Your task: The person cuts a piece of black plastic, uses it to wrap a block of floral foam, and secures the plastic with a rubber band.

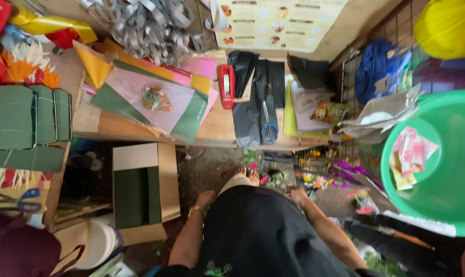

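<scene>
Here, near to far:

Left hand: the left hand [206,199], with a gold bracelet at the wrist, hangs beside the black garment [258,233]; fingers curl loosely, grasping nothing visible.

Right hand: the right hand [297,195] rests at the other side of the garment, near the ground; whether it is clenched or released cannot be told, as the fingers are hidden.

Feet: bare toes [247,175] show just beyond the garment, on a dirt floor strewn with small petals and leaves.

Nearest package: an open brown cardboard box [167,184] stands just left of the left hand, with dark green foam blocks [136,197] packed inside.

Right side: a large green plastic basin [448,179] holds pink and yellow paper scraps [412,154].

Left shelf: more green foam bricks [27,115], bound with thin string, lie stacked; blue-handled scissors [30,201] lie below them.

Wooden bench: sheets of pink, green and yellow paper [155,102] fan out, a small clear bag of coloured rubber bands [156,98] lying on top; beside them a red tape dispenser [226,86], black plastic bags [253,97] and a second pair of blue-handled scissors [267,123].

Snack packet: a small yellow and green packet [329,111] lies on white paper to the right.

Far wall: a pale rectangular poster [278,23] with rows of small pictures hangs beside silver ribbon curls [145,25].
</scene>
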